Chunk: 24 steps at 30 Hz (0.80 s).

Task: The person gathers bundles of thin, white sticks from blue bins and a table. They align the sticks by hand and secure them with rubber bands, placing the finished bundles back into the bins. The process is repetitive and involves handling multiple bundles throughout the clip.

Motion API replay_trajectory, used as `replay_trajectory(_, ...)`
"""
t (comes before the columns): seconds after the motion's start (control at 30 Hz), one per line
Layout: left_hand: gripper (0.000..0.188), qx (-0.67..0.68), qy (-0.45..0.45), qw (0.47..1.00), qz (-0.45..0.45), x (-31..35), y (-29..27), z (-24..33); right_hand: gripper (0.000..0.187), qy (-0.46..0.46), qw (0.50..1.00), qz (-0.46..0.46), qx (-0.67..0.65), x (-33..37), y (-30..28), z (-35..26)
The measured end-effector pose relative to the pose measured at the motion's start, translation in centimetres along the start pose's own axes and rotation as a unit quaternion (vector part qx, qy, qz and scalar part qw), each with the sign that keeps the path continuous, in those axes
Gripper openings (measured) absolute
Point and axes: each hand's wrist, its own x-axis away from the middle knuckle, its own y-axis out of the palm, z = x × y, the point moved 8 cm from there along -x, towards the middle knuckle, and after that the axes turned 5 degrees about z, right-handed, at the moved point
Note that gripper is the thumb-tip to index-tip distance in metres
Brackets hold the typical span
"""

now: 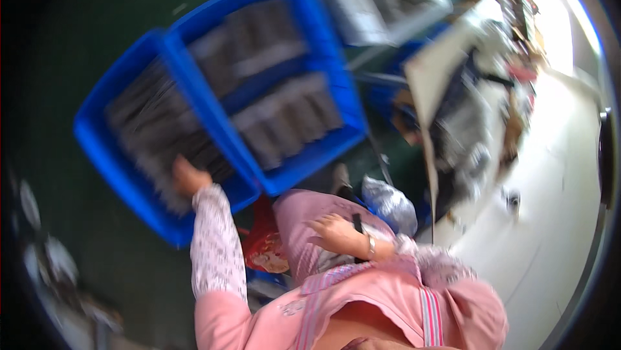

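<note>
Key relation: the grey-brown pieces lie packed in the left-hand blue bin, directly under and ahead of the left hand, which sits over their near part, inside the rim. From this grip most of the pieces extend forward and to the person's left, with some darker ones just to its right. Long axis: faint streaks suggest single pieces run obliquely, near-left to far-right; motion blur makes this a tentative reading. The left hand is clearly the nearer. Its forearm, in a patterned sleeve, reaches almost straight ahead from the body, hand at the end of it with fingers pointing forward and a little left. State of left grip: cannot tell whether it is closed on a piece or only touching; fingers too blurred. Right hand: well apart from the pieces, outside both bins, held low in front of the lap with its forearm folded across the body, fingers toward the left, loosely extended; its grip looks released, nothing seen in it. Adjoining blue bin, right of the first, holds similar pieces in separate groups.
</note>
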Motion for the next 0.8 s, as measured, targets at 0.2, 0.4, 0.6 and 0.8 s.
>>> replay_trajectory(0.2, 0.076, 0.065, -0.204, 0.976, -0.05, 12.8, 1.2, -1.8, 0.038, 0.015, 0.997, 0.071, -0.041, 2.8, -2.8, 0.7)
replay_trajectory(0.4, 0.069, 0.155, -0.104, 0.978, -0.09, 13.8, -2.3, 5.5, 0.038, 0.064, 0.977, 0.183, -0.092, 8.4, -7.7, 3.5)
replay_trajectory(0.6, 0.059, 0.173, 0.0, 0.982, -0.078, 10.7, -6.2, 15.1, 0.034, 0.099, 0.945, 0.305, -0.066, 16.4, -12.5, 9.2)
replay_trajectory(0.8, 0.05, 0.191, 0.092, 0.974, -0.081, 11.8, -8.1, 24.5, 0.033, 0.118, 0.935, 0.331, -0.054, 23.9, -14.3, 16.0)
